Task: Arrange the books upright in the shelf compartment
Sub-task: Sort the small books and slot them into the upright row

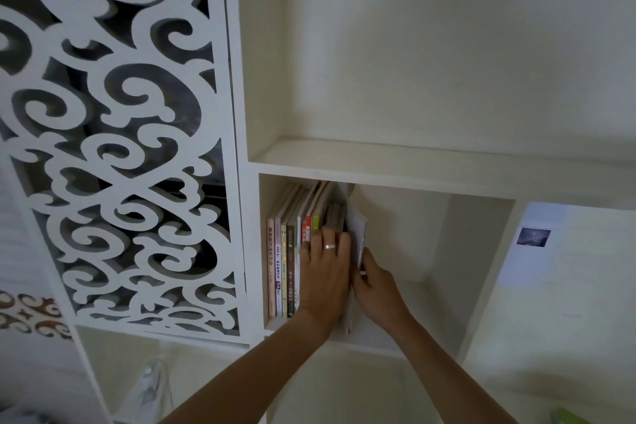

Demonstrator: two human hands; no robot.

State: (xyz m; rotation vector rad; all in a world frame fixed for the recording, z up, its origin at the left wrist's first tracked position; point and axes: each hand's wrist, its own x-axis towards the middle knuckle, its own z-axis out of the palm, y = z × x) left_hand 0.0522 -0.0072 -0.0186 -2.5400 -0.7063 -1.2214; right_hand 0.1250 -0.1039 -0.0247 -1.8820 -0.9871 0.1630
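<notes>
The left hand [325,272], with straight fingers [339,241], is pressed flat against a row of about eight upright paperback books [287,265] at the left of the white shelf compartment [444,251]. One thin white book [358,234] is pinched by the right hand [373,282]; the books behind the left hand are hidden.

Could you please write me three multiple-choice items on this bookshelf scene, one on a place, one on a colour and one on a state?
1. Where do the books stand in their compartment?
A. left end
B. right end
C. middle

2. What colour is the shelf unit?
A. black
B. white
C. red

3. What is the left hand doing?
A. hanging idle
B. resting flat against the book spines
C. holding a cup

Answers: 1 A, they stand against the left wall; 2 B, every panel is white; 3 B, its straight fingers lie on the spines while the right hand holds a white book.
</notes>
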